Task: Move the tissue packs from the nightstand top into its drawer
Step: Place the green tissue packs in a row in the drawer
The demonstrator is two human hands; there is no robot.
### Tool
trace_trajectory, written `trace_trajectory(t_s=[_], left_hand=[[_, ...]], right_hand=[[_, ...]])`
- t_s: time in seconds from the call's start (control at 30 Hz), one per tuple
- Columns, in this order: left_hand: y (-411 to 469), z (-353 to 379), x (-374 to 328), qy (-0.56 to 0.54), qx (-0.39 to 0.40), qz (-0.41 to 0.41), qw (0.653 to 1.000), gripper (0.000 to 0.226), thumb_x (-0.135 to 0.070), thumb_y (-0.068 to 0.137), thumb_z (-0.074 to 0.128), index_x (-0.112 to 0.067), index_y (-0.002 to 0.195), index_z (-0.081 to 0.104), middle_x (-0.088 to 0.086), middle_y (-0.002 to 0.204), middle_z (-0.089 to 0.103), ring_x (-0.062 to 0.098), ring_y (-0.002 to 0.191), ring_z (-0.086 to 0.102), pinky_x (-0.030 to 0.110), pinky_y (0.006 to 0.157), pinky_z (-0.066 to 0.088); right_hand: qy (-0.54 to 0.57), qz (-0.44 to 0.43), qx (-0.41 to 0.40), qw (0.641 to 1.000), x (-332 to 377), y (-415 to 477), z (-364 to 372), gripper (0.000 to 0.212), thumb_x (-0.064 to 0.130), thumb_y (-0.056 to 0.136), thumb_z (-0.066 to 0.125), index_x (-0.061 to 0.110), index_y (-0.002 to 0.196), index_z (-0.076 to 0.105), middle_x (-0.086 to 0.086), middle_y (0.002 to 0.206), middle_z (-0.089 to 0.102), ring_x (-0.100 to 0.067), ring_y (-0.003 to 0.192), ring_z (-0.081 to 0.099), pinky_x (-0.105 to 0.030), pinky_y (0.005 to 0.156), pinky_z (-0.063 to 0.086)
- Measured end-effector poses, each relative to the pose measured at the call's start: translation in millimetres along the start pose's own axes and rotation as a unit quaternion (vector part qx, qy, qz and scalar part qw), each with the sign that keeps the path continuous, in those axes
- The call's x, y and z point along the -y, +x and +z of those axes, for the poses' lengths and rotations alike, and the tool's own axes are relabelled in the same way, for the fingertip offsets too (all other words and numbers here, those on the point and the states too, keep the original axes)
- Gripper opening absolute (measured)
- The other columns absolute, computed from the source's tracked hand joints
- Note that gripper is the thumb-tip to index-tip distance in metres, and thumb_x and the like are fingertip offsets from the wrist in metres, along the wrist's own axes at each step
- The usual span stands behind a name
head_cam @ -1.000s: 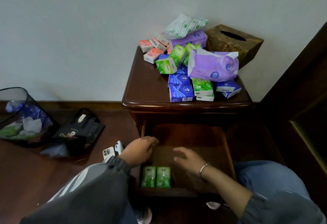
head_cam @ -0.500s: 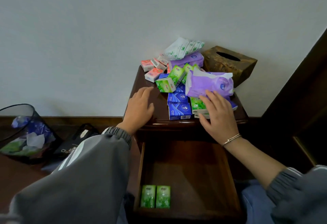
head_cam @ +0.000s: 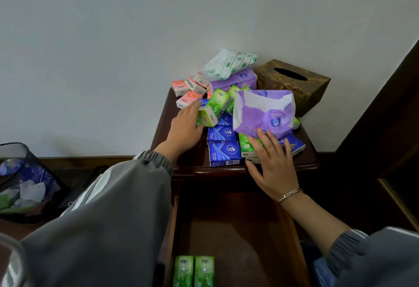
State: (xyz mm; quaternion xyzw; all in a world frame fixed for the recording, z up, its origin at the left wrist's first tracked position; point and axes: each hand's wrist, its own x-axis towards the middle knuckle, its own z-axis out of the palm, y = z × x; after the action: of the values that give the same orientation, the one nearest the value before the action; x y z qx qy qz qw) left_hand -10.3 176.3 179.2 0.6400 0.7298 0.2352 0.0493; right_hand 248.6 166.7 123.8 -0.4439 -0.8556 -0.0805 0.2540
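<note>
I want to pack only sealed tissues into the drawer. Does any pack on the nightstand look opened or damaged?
Yes. The large purple soft tissue pack lying on top of the pile has its wrapper torn open along the upper side, white tissue showing. The small blue packs, green ones and pink ones look sealed, though jumbled.
</note>
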Motion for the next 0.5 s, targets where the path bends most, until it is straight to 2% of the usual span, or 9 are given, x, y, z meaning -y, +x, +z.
trace_trajectory(t_s=[0.17,0.27,0.33,0.43,0.47,0.5], left_hand=[[16.0,-0.9,8.6,0.063,-0.03,0.041,0.997,0.051,-0.027,0.088,0.061,-0.015,0.135,0.047,0.008,0.136,0.049,0.03,0.127,0.041,0.045,0.102,0.034],[25.4,-14.6,13.4,0.078,-0.017,0.062,0.995,0.041,-0.037,0.081,0.069,-0.016,0.115,0.059,0.008,0.119,0.055,0.028,0.114,0.047,0.04,0.094,0.036],[32.5,-27.4,14.4,0.0,0.004,0.051,0.999,0.034,-0.038,0.077,0.075,-0.013,0.098,0.063,0.007,0.108,0.059,0.023,0.103,0.052,0.036,0.088,0.042],[42.7,-39.2,-0.7,-0.226,0.02,-0.026,0.974,0.027,-0.032,0.078,0.077,-0.013,0.09,0.061,-0.004,0.092,0.063,0.007,0.085,0.059,0.014,0.073,0.046],[46.9,-37.4,-8.4,-0.278,0.04,-0.052,0.958,0.027,-0.031,0.08,0.075,-0.012,0.093,0.061,-0.004,0.093,0.065,0.008,0.086,0.061,0.013,0.075,0.049],[50.8,-33.3,-16.3,-0.301,0.066,-0.069,0.949,0.03,-0.03,0.081,0.074,-0.008,0.097,0.061,0.0,0.097,0.067,0.013,0.09,0.064,0.019,0.081,0.051]], right_hand=[[0.019,0.005,-0.048,0.999,0.2,-0.2,12.5,0.057,0.044,0.083,0.046,0.023,0.135,0.037,-0.005,0.147,0.042,-0.02,0.137,0.031,-0.047,0.112,0.018],[0.013,0.001,-0.071,0.997,-1.3,0.5,17.0,0.057,0.043,0.082,0.049,0.022,0.134,0.039,-0.006,0.145,0.044,-0.021,0.135,0.034,-0.046,0.111,0.018],[0.011,0.002,-0.083,0.997,-1.5,0.8,19.5,0.057,0.042,0.081,0.05,0.022,0.133,0.04,-0.006,0.144,0.045,-0.021,0.135,0.035,-0.047,0.111,0.02],[0.006,0.001,-0.091,0.996,-1.5,0.3,22.8,0.057,0.042,0.081,0.051,0.022,0.133,0.04,-0.006,0.144,0.045,-0.021,0.134,0.036,-0.047,0.11,0.021],[0.005,0.001,-0.093,0.996,-1.5,0.3,23.6,0.057,0.043,0.081,0.051,0.022,0.133,0.04,-0.006,0.144,0.045,-0.021,0.135,0.036,-0.047,0.111,0.021],[0.005,0.002,-0.094,0.996,-1.4,0.2,23.8,0.057,0.043,0.08,0.051,0.023,0.133,0.04,-0.006,0.144,0.045,-0.021,0.135,0.036,-0.047,0.111,0.021]])
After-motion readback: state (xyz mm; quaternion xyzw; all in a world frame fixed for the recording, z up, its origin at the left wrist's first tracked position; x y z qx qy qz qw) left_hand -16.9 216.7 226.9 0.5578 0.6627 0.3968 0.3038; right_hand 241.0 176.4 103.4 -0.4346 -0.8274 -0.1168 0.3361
